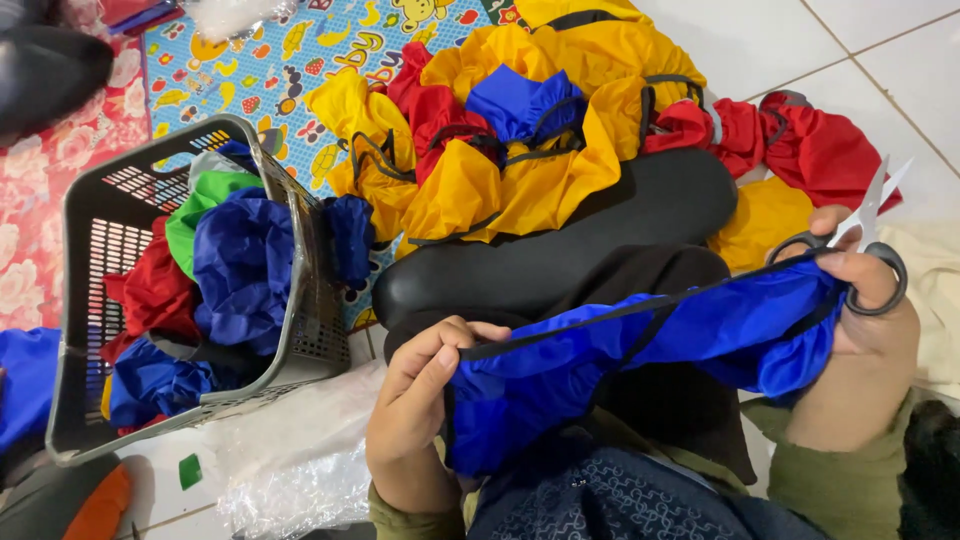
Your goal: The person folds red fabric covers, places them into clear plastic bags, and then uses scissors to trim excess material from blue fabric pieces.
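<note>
A blue fabric piece with black trim stretches across my lap. My left hand pinches its black edge at the lower middle of the view. My right hand grips the other end of the fabric and also holds a pair of scissors, fingers through the black handles, silver blades pointing up and right.
A grey plastic basket at left holds blue, red and green fabric pieces. A pile of yellow, red and blue pieces lies ahead on a patterned mat and white tiles. A clear plastic bag sits below the basket.
</note>
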